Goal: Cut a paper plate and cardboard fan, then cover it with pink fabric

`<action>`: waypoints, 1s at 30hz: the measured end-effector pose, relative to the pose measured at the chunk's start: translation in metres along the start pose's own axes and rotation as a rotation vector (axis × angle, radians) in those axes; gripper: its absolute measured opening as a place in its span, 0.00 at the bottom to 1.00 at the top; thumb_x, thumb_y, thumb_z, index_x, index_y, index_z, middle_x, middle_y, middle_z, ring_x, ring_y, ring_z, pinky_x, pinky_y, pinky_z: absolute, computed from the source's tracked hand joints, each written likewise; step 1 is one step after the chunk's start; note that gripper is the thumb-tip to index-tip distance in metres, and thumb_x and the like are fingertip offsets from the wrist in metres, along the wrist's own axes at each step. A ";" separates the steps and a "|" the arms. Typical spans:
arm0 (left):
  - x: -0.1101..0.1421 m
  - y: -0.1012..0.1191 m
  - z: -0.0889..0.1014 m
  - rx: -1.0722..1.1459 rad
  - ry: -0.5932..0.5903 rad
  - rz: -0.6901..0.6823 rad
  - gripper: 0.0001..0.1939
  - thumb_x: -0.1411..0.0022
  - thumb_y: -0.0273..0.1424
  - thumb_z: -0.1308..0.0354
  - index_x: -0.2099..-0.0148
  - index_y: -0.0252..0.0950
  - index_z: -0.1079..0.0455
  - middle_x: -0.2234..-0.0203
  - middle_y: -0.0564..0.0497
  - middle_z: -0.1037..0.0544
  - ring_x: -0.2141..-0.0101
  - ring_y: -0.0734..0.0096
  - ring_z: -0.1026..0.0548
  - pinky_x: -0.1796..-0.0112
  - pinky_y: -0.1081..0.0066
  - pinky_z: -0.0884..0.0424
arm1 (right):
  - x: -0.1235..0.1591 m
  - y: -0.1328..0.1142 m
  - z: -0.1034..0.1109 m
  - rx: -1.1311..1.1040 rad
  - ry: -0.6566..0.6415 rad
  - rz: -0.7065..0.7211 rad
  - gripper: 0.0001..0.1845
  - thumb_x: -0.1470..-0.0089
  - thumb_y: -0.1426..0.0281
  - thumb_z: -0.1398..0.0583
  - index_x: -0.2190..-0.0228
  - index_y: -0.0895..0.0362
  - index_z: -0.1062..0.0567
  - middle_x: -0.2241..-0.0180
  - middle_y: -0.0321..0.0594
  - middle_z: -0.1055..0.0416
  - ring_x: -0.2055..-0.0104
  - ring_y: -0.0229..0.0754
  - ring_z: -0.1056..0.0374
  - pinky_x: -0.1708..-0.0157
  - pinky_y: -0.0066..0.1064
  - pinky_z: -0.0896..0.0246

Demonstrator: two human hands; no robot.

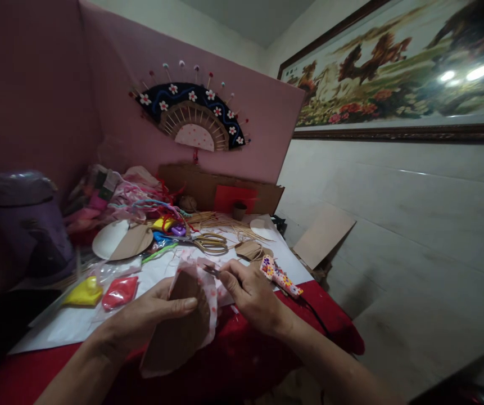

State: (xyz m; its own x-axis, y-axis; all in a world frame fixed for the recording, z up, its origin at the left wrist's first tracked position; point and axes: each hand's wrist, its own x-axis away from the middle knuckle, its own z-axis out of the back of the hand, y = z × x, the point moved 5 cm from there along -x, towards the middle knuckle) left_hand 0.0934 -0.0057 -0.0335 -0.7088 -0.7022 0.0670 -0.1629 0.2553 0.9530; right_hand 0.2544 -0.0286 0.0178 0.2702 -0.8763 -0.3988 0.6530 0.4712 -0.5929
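In my left hand (151,309) is a piece of brown cardboard (182,326), with the thumb across its face and the fingers behind. White cloth with pink dots (211,304) covers its back and sticks out past its curved edge. My right hand (252,289) is closed around what look like small scissors (211,270), whose tips are at the top edge of the cloth. Their handles are hidden by my fingers. A flower-patterned glue gun (279,275) lies on the table just beyond my right hand.
Larger scissors (210,243) lie behind my hands, near a half-white round disc (121,240). Yellow (82,292) and red (119,292) clay packets lie left. A purple container (31,225) stands far left. A decorated fan (193,109) is on the pink board.
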 end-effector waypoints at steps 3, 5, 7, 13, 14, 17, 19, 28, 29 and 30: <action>0.000 -0.001 0.001 -0.015 0.001 0.007 0.13 0.46 0.32 0.38 0.57 0.35 0.26 0.66 0.46 0.21 0.67 0.65 0.25 0.65 0.70 0.33 | 0.000 -0.001 -0.002 0.006 -0.004 0.014 0.19 0.37 0.58 0.53 0.68 0.56 0.30 0.73 0.37 0.30 0.72 0.38 0.35 0.71 0.28 0.48; 0.000 -0.001 0.000 -0.020 -0.003 0.002 0.12 0.46 0.32 0.38 0.57 0.35 0.26 0.66 0.46 0.21 0.67 0.65 0.26 0.65 0.70 0.33 | -0.001 -0.003 -0.002 0.000 -0.001 0.024 0.19 0.38 0.58 0.53 0.68 0.56 0.30 0.73 0.37 0.29 0.72 0.38 0.36 0.71 0.28 0.48; -0.001 0.001 0.000 -0.019 -0.005 -0.006 0.12 0.45 0.32 0.38 0.57 0.35 0.26 0.67 0.47 0.21 0.67 0.65 0.26 0.65 0.70 0.33 | -0.001 -0.004 -0.003 -0.010 0.001 0.029 0.17 0.38 0.59 0.52 0.67 0.56 0.30 0.72 0.37 0.29 0.71 0.38 0.36 0.71 0.28 0.48; 0.000 0.001 -0.002 -0.028 0.008 0.014 0.13 0.47 0.32 0.37 0.58 0.34 0.25 0.67 0.45 0.21 0.68 0.65 0.26 0.66 0.69 0.33 | -0.002 -0.006 -0.003 -0.001 0.016 0.021 0.14 0.39 0.61 0.50 0.68 0.56 0.30 0.72 0.37 0.29 0.71 0.38 0.35 0.70 0.28 0.47; 0.001 0.001 -0.002 -0.032 0.011 0.013 0.13 0.47 0.32 0.37 0.58 0.34 0.25 0.68 0.46 0.21 0.69 0.65 0.26 0.66 0.70 0.33 | -0.002 -0.007 -0.003 0.002 0.020 0.021 0.14 0.39 0.61 0.50 0.68 0.56 0.30 0.73 0.37 0.29 0.71 0.38 0.35 0.70 0.28 0.47; 0.001 0.000 -0.001 -0.041 0.011 0.015 0.12 0.46 0.32 0.37 0.59 0.35 0.25 0.68 0.47 0.21 0.69 0.67 0.26 0.67 0.71 0.33 | -0.001 -0.008 -0.003 0.031 0.049 0.022 0.13 0.39 0.63 0.49 0.69 0.56 0.29 0.74 0.37 0.29 0.73 0.38 0.36 0.71 0.28 0.48; 0.001 0.000 -0.001 -0.043 0.005 0.014 0.12 0.46 0.32 0.37 0.59 0.35 0.25 0.68 0.47 0.21 0.68 0.66 0.26 0.66 0.71 0.33 | 0.000 -0.008 -0.003 0.068 0.077 0.034 0.13 0.40 0.64 0.48 0.70 0.56 0.29 0.76 0.36 0.30 0.74 0.38 0.36 0.71 0.29 0.50; 0.000 -0.003 0.003 -0.029 0.009 0.020 0.11 0.46 0.31 0.38 0.58 0.35 0.25 0.68 0.47 0.21 0.69 0.67 0.26 0.67 0.71 0.33 | 0.001 0.001 0.006 -0.001 0.130 0.000 0.18 0.38 0.61 0.52 0.67 0.59 0.29 0.75 0.37 0.31 0.73 0.37 0.37 0.72 0.28 0.49; 0.000 -0.003 0.003 -0.023 0.012 0.019 0.11 0.45 0.31 0.38 0.58 0.35 0.26 0.68 0.47 0.21 0.69 0.67 0.26 0.67 0.71 0.33 | 0.001 0.000 0.007 -0.009 0.106 0.011 0.18 0.38 0.61 0.52 0.68 0.59 0.29 0.75 0.37 0.31 0.73 0.37 0.37 0.72 0.28 0.49; 0.000 -0.003 0.003 -0.018 0.013 0.017 0.11 0.45 0.31 0.38 0.58 0.35 0.26 0.68 0.47 0.20 0.69 0.67 0.26 0.66 0.71 0.33 | 0.000 -0.001 0.007 -0.011 0.075 0.024 0.18 0.38 0.61 0.51 0.68 0.59 0.29 0.75 0.37 0.31 0.73 0.37 0.37 0.71 0.28 0.49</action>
State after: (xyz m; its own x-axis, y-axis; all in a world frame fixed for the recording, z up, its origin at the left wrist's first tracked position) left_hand 0.0921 -0.0043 -0.0371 -0.7027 -0.7062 0.0868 -0.1383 0.2552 0.9569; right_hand 0.2590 -0.0300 0.0228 0.2320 -0.8550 -0.4639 0.6393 0.4934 -0.5898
